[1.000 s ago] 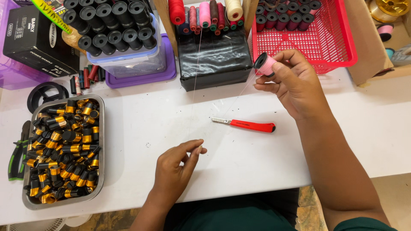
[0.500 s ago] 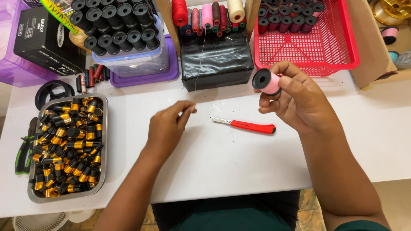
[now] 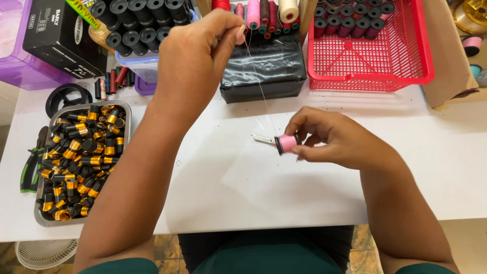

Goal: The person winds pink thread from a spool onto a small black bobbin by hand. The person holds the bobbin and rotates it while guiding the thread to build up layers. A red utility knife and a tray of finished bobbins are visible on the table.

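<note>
Lifted from the tabletop since half a second ago, the left hand point(image 3: 200, 56) now sits high over the back of the white table point(image 3: 218, 177), its thumb and fingers pinched shut on the end of a fine pale thread point(image 3: 259, 86). That thread slants down and to the right to the small pink spool with black end caps point(image 3: 287, 143), so a good length has been drawn off it. The spool has dropped too: a moment ago it was held up near the red basket, and now it lies low over the middle of the table, gripped between the fingertips of the right hand point(image 3: 337, 139), which is curled closed around its far end. Behind the spool, a small metal blade tip point(image 3: 261, 139) pokes out to the left; the red-handled tool seen earlier is otherwise hidden by the right hand.

With the two hands spread well apart, the thread looks taut between them, which reads as unwinding or measuring a length.

Behind the thread stands a black plastic-wrapped block point(image 3: 264, 66) topped with upright coloured thread cones. To its right is a red plastic mesh basket point(image 3: 421, 56) holding a row of black-capped spools. On the left, a grey metal tray point(image 3: 124, 109) is heaped with black-and-gold bobbins, with green-handled pliers point(image 3: 31, 165) just beside it.
</note>
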